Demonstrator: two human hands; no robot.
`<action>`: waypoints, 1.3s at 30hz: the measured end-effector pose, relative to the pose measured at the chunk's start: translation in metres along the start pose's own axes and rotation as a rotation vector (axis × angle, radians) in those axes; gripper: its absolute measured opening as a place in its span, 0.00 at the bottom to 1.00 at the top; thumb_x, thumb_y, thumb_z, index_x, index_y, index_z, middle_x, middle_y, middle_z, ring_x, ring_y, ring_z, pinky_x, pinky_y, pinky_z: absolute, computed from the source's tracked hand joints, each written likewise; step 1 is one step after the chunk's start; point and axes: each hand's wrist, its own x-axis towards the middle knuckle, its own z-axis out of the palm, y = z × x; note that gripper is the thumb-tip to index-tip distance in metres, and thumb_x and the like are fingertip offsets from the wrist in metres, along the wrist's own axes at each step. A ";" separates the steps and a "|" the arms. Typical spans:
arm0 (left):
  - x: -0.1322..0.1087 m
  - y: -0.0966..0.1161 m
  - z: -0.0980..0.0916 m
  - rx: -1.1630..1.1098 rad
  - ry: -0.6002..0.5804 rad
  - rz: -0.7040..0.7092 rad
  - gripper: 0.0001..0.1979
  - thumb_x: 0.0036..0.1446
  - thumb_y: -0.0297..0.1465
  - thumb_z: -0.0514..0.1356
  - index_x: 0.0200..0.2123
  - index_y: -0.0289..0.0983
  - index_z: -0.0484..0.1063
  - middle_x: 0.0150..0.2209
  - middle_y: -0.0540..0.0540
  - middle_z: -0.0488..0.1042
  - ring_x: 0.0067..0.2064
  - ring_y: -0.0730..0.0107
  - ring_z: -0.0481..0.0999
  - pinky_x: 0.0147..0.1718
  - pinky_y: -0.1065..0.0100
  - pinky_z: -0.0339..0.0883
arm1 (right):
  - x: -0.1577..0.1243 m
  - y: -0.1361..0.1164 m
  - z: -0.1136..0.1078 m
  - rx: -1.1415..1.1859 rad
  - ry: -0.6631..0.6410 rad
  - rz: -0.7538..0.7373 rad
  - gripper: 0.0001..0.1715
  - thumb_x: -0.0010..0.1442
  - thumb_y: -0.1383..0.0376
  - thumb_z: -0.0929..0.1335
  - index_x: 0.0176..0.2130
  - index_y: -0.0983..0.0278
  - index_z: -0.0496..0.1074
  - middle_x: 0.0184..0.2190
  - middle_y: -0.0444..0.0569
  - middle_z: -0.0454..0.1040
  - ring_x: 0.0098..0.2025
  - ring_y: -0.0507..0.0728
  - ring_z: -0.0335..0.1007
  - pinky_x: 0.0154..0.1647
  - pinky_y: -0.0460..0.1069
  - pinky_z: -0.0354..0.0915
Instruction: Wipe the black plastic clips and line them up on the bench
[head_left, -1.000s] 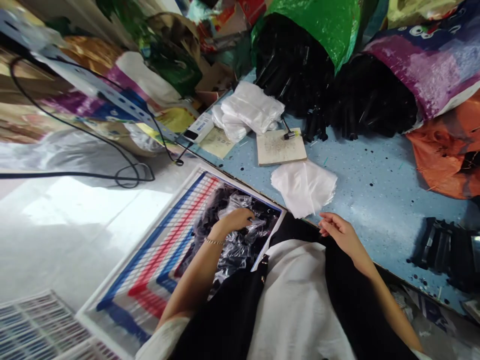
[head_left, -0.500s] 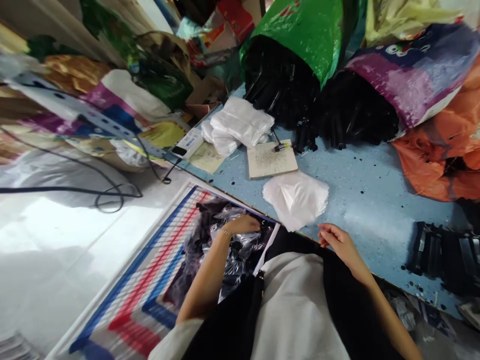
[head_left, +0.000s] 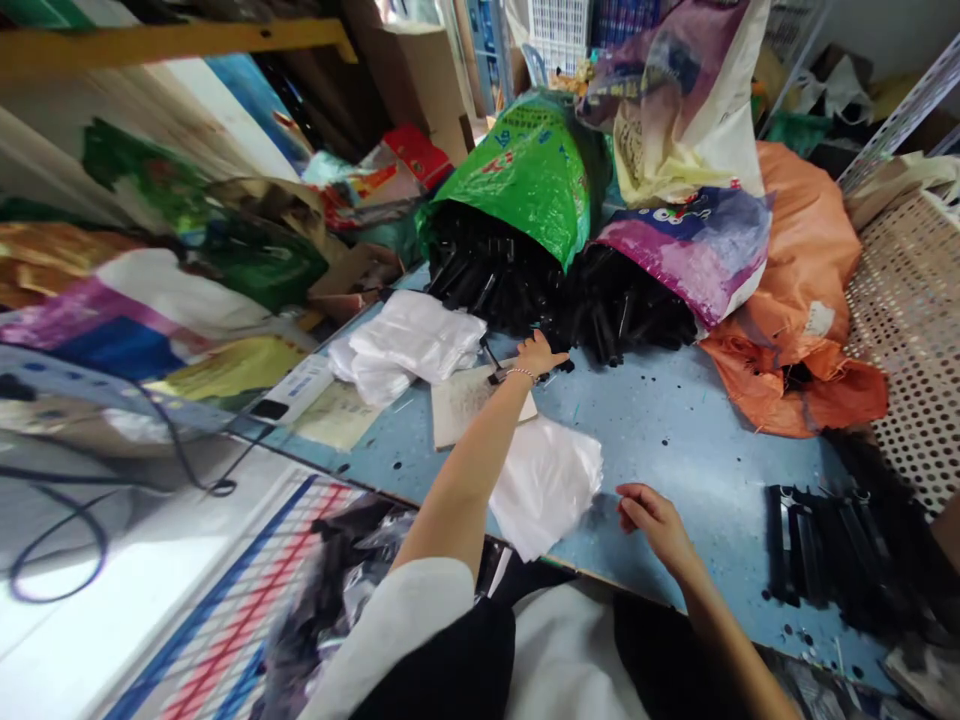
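Note:
My left hand [head_left: 538,354] reaches across the table to the black pieces [head_left: 499,285] spilling from a green bag [head_left: 525,170]. Its thumb points right and its fingers touch or hover over the pieces; the fingertips are partly hidden. My right hand [head_left: 649,512] is above the blue tabletop [head_left: 660,440], fingers curled loosely, right of a stack of thin white plastic sheets [head_left: 547,475]. Under my left forearm is a cardboard pad [head_left: 454,405], with folded white plastic bags [head_left: 416,335] behind it.
More black pieces [head_left: 622,310] spill from a purple bag [head_left: 682,245]. An orange sack [head_left: 802,280] and a perforated basket [head_left: 907,330] stand at the right. Black items lie in a row [head_left: 832,545] at the right. A striped bag [head_left: 247,600] with dark wrapped items sits below the left table edge.
My left hand has moved from the striped bag up and forward to the black pieces by the green bag. The view has tilted up; my right hand remains near the white sheets.

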 end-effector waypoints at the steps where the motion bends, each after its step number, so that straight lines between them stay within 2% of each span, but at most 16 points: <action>1: 0.004 0.002 0.003 -0.027 -0.029 -0.002 0.40 0.41 0.31 0.74 0.56 0.25 0.65 0.61 0.19 0.65 0.67 0.29 0.59 0.63 0.40 0.53 | -0.001 0.001 -0.004 -0.002 0.014 -0.003 0.27 0.53 0.46 0.74 0.43 0.63 0.77 0.30 0.46 0.77 0.28 0.54 0.73 0.31 0.51 0.70; 2: 0.002 0.000 0.006 -0.056 -0.056 0.014 0.39 0.41 0.31 0.74 0.56 0.27 0.66 0.60 0.23 0.68 0.65 0.32 0.62 0.63 0.42 0.54 | -0.002 0.003 -0.008 -0.002 0.026 -0.002 0.28 0.53 0.45 0.73 0.43 0.63 0.76 0.30 0.46 0.77 0.28 0.54 0.73 0.31 0.51 0.70; 4: -0.018 -0.010 0.008 -0.136 -0.115 0.051 0.33 0.44 0.30 0.71 0.54 0.32 0.68 0.57 0.33 0.73 0.61 0.43 0.69 0.61 0.49 0.60 | -0.001 0.003 -0.017 0.000 0.038 0.006 0.29 0.54 0.44 0.73 0.44 0.63 0.76 0.31 0.48 0.78 0.29 0.55 0.74 0.32 0.51 0.70; 6: -0.055 -0.023 0.010 -0.340 -0.197 0.088 0.28 0.48 0.31 0.68 0.53 0.34 0.68 0.53 0.38 0.76 0.55 0.52 0.74 0.56 0.55 0.66 | 0.004 -0.001 -0.022 -0.001 0.045 -0.001 0.30 0.53 0.44 0.73 0.44 0.63 0.76 0.31 0.48 0.78 0.29 0.55 0.74 0.32 0.52 0.71; 9: -0.125 -0.034 0.016 -0.774 -0.394 0.096 0.29 0.49 0.34 0.67 0.54 0.35 0.67 0.50 0.39 0.77 0.47 0.58 0.78 0.47 0.59 0.72 | 0.019 -0.018 -0.022 0.003 0.065 -0.078 0.30 0.56 0.44 0.71 0.47 0.62 0.74 0.33 0.48 0.77 0.29 0.54 0.73 0.33 0.52 0.71; 11: -0.170 -0.032 0.023 -1.024 -0.563 0.027 0.30 0.49 0.38 0.68 0.54 0.36 0.67 0.47 0.39 0.78 0.39 0.63 0.79 0.38 0.64 0.74 | 0.030 -0.035 -0.017 0.019 0.081 -0.174 0.29 0.60 0.45 0.68 0.51 0.61 0.71 0.37 0.49 0.77 0.30 0.54 0.73 0.34 0.52 0.71; 13: -0.205 -0.025 0.032 -1.212 -0.697 -0.074 0.30 0.49 0.44 0.69 0.52 0.35 0.69 0.43 0.40 0.78 0.32 0.69 0.77 0.30 0.69 0.71 | 0.039 -0.050 -0.010 0.001 0.075 -0.280 0.25 0.62 0.47 0.67 0.50 0.60 0.70 0.38 0.48 0.75 0.31 0.53 0.72 0.34 0.51 0.70; 16: -0.233 -0.013 0.045 -1.233 -0.717 -0.153 0.31 0.48 0.49 0.69 0.48 0.36 0.70 0.40 0.42 0.77 0.29 0.70 0.76 0.26 0.71 0.69 | 0.041 -0.064 -0.006 -0.144 0.062 -0.378 0.16 0.63 0.51 0.66 0.39 0.61 0.70 0.30 0.44 0.72 0.30 0.53 0.69 0.33 0.49 0.67; 18: -0.238 -0.007 0.050 -1.140 -0.672 -0.166 0.30 0.50 0.50 0.68 0.49 0.37 0.69 0.37 0.44 0.77 0.30 0.69 0.77 0.27 0.70 0.70 | 0.034 -0.066 -0.008 -0.253 0.100 -0.408 0.14 0.65 0.53 0.65 0.34 0.60 0.68 0.27 0.43 0.70 0.29 0.53 0.67 0.32 0.49 0.65; 24: -0.245 0.004 0.063 -0.853 -0.669 -0.125 0.27 0.52 0.52 0.65 0.43 0.36 0.70 0.25 0.52 0.71 0.24 0.75 0.70 0.24 0.73 0.64 | 0.013 -0.074 -0.029 -0.485 0.160 -0.536 0.18 0.66 0.50 0.64 0.35 0.61 0.68 0.29 0.45 0.70 0.32 0.54 0.66 0.36 0.49 0.63; 27: -0.245 0.012 0.077 -0.848 -0.584 -0.074 0.26 0.52 0.51 0.66 0.42 0.37 0.69 0.23 0.55 0.68 0.23 0.76 0.67 0.23 0.73 0.62 | 0.013 -0.078 -0.034 -0.394 0.184 -0.396 0.25 0.67 0.45 0.61 0.31 0.60 0.65 0.23 0.41 0.63 0.26 0.52 0.61 0.30 0.48 0.60; 30: -0.238 0.020 0.086 -0.890 -0.499 -0.068 0.25 0.51 0.52 0.66 0.41 0.37 0.68 0.22 0.55 0.67 0.22 0.76 0.67 0.23 0.73 0.62 | 0.008 -0.070 -0.031 -0.369 0.080 -0.309 0.30 0.70 0.43 0.54 0.30 0.60 0.64 0.21 0.41 0.62 0.24 0.52 0.59 0.27 0.47 0.59; 32: -0.231 0.024 0.086 -0.923 -0.451 -0.084 0.24 0.52 0.52 0.64 0.38 0.37 0.68 0.23 0.54 0.67 0.23 0.76 0.67 0.24 0.73 0.62 | 0.000 -0.058 -0.026 -0.581 0.028 -0.421 0.30 0.71 0.44 0.55 0.33 0.61 0.67 0.26 0.44 0.68 0.28 0.53 0.63 0.31 0.48 0.60; 35: -0.223 0.026 0.087 -0.936 -0.412 -0.066 0.23 0.54 0.51 0.63 0.37 0.37 0.70 0.29 0.50 0.73 0.29 0.73 0.72 0.29 0.72 0.66 | -0.014 -0.036 -0.019 -0.994 0.062 -0.678 0.27 0.71 0.48 0.58 0.33 0.63 0.70 0.30 0.51 0.72 0.32 0.56 0.65 0.34 0.50 0.59; 37: -0.219 0.021 0.093 -0.921 -0.408 -0.040 0.23 0.55 0.50 0.64 0.42 0.37 0.70 0.35 0.47 0.75 0.33 0.72 0.75 0.32 0.70 0.68 | -0.016 -0.030 -0.020 -1.142 0.082 -0.788 0.27 0.72 0.53 0.57 0.29 0.64 0.70 0.27 0.51 0.72 0.30 0.56 0.64 0.33 0.51 0.57; 39: -0.215 0.012 0.104 -0.894 -0.381 -0.030 0.27 0.56 0.47 0.65 0.51 0.38 0.65 0.38 0.47 0.75 0.33 0.71 0.75 0.34 0.68 0.70 | -0.011 -0.037 -0.026 -1.170 -0.005 -0.813 0.27 0.73 0.55 0.56 0.28 0.63 0.69 0.25 0.50 0.71 0.28 0.54 0.64 0.32 0.50 0.55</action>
